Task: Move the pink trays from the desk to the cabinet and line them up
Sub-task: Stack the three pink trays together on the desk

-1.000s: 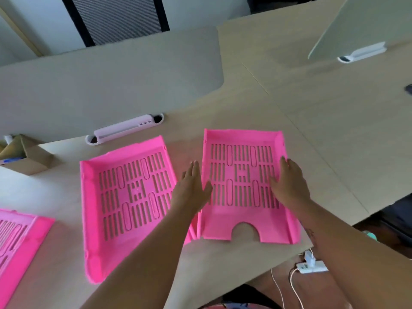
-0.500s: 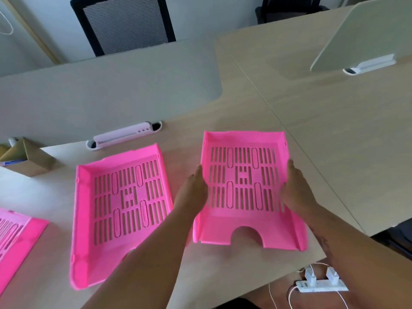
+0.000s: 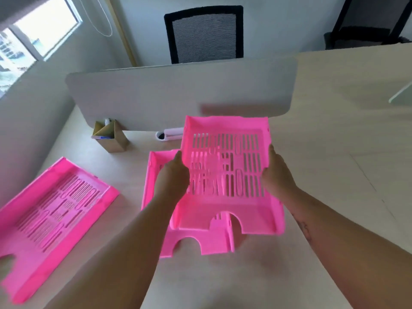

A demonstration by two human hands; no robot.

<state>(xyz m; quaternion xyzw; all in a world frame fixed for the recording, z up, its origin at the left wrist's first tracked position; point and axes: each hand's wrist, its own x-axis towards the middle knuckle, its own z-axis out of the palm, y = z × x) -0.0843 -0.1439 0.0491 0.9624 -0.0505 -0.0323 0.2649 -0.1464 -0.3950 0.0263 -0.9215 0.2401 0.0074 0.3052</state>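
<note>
Head view: nearest, two bare forearms reach forward over the tabletop (image 3: 334,175). The left hand (image 3: 174,177) and right hand (image 3: 276,175) clamp the two long side walls of one pink tray (image 3: 225,172), fingers wrapped over the rims, so both are closed on it. Half a second ago this tray was only just coming up at the desk's right side; now it is clear of the surface, tilted with its far end raised, and carried leftward so it hangs over the second tray (image 3: 196,241), which lies flat beneath it. That probably means the trays are being gathered into a stack before the trip, or that this one is simply passing over on its way out; I cannot tell which. A third tray (image 3: 51,210) lies flat well to the left. Farther back stand a small cardboard box (image 3: 110,139), a divider screen (image 3: 178,92) and an office chair (image 3: 204,32). No cabinet is in view, so nothing is delivered yet.
</note>
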